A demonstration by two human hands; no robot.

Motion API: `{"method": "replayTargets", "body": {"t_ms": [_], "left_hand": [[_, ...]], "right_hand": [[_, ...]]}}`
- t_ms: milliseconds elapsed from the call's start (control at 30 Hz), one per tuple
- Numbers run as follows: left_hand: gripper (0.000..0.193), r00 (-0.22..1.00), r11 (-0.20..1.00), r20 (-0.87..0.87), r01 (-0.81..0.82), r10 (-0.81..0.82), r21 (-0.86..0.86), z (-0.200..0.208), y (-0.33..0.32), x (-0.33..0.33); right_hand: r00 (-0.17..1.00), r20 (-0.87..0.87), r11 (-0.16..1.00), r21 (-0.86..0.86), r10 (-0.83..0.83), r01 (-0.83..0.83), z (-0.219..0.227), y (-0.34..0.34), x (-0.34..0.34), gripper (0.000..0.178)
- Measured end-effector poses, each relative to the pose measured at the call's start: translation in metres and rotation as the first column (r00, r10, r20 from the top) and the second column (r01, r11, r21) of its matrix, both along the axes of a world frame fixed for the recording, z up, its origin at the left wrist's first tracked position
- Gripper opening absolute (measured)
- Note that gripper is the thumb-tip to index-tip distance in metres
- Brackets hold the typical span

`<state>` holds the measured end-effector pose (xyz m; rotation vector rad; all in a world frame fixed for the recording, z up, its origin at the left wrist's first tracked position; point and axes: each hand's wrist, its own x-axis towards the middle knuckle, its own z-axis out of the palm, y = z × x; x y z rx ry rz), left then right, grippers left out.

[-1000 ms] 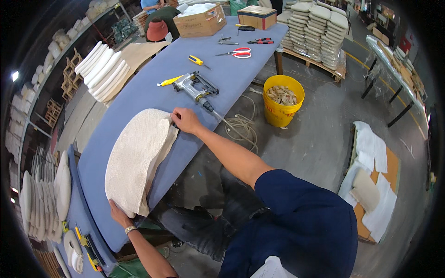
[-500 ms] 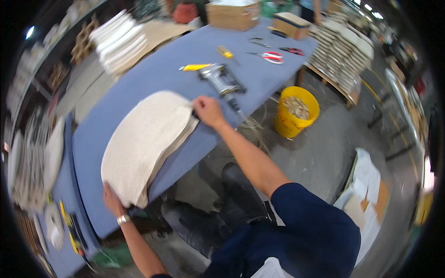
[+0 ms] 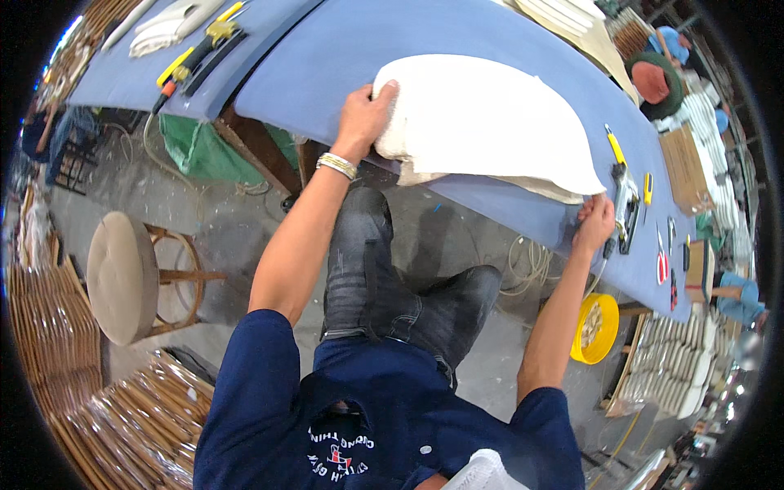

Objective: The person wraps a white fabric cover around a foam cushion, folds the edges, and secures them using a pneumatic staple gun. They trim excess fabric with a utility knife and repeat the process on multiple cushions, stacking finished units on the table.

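Observation:
A curved, cream-white padded fabric piece [image 3: 490,114], shaped like a wide crescent, lies on the blue-covered table before me. A second beige layer shows beneath its near edge. My left hand [image 3: 364,121] grips its left end, with the thumb on top and the fingers partly hidden. At the right-hand corner my right hand [image 3: 596,219] is closed, pinching the edge of the piece. Just right of that hand rests a staple gun [image 3: 627,202] with a hose. A yellow-handled tool [image 3: 615,145] lies beyond it.
Red-handled scissors [image 3: 662,263] lie at the table's right end, near a cardboard box [image 3: 684,170]. A yellow bucket [image 3: 596,328] stands on the floor below. Another air tool [image 3: 200,61] rests on the left table [image 3: 269,24]. A round padded stool [image 3: 122,278] stands at left.
My view has swung, so the table and tools appear shifted to the right. The fabric piece now lies more crosswise and looks whiter. Both hands remain at its ends.

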<state>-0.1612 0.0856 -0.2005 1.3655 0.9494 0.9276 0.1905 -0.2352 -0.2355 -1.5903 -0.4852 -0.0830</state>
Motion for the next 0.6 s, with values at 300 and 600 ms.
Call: {"method": "replayTargets", "body": {"t_ms": [300, 600], "left_hand": [[0.053, 0.980, 0.987, 0.169, -0.127, 0.109, 0.102, -0.013, -0.100, -0.007], [0.066, 0.933, 0.694, -0.307, 0.096, 0.186, 0.713, -0.016, -0.140, -0.075]], "right_hand": [[0.571, -0.497, 0.754, 0.363, 0.653, -0.547, 0.005, 0.038, -0.259, 0.058], [0.530, -0.464, 0.660, 0.178, 0.710, -0.730, 0.027, 0.043, -0.280, 0.057]]}}
